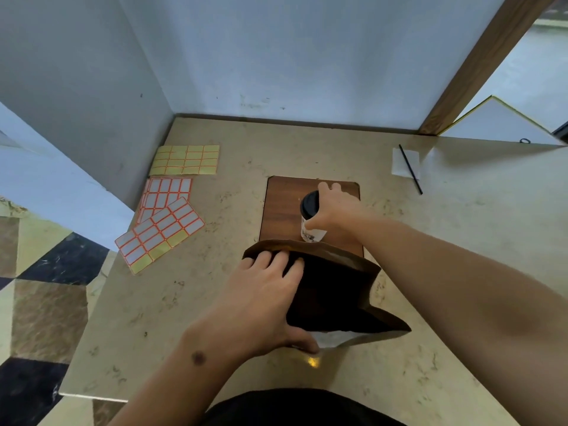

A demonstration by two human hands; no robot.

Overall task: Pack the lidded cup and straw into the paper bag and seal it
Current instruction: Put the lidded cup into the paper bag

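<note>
The left hand (264,299) lies palm down with fingers spread forward and thumb tucked low toward the body, forearm bare. The right hand (335,213) reaches further out, fingers curled closed in a grip, its bare forearm stretching diagonally from the right

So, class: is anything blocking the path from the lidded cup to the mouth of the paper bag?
Nothing visible does. The right hand grips the lidded cup just beyond the paper bag, whose mouth the left hand holds open toward it. Only bare wooden board lies around the cup.
</note>
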